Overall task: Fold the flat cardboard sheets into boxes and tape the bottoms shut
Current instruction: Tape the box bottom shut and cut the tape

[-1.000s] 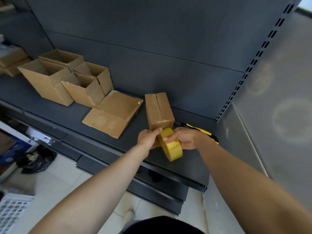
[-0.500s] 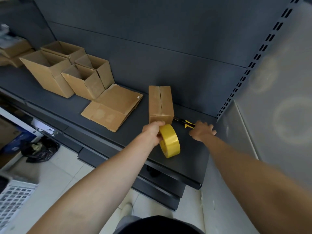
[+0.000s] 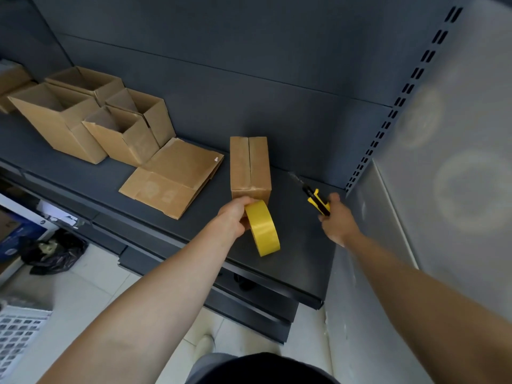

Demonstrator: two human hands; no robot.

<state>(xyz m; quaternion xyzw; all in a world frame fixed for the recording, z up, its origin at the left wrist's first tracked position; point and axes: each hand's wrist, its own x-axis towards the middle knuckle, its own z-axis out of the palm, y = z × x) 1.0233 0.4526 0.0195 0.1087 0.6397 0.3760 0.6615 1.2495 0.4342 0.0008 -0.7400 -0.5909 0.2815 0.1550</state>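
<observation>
Cardboard box (image 3: pixel 250 167), left hand (image 3: pixel 234 217) gripping yellow tape roll (image 3: pixel 264 231), right hand (image 3: pixel 336 220) gripping utility knife (image 3: pixel 318 202), flat sheets (image 3: pixel 177 176) with illegible print

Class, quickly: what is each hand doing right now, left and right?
Left hand: closed, holding the yellow roll of packing tape.
Right hand: closed, holding the yellow-and-black plastic utility knife.

The left hand (image 3: pixel 234 214) is gripping the yellow tape roll (image 3: pixel 262 228) on edge against the near end of the closed box (image 3: pixel 250 167) on the dark shelf (image 3: pixel 299 245); the right hand (image 3: pixel 336 220) is holding a yellow-and-black utility knife (image 3: pixel 318 202) to that box's right. A flat cardboard sheet (image 3: pixel 173 176) is lying left of it, just beside a cluster of open boxes (image 3: pixel 55 120).
</observation>
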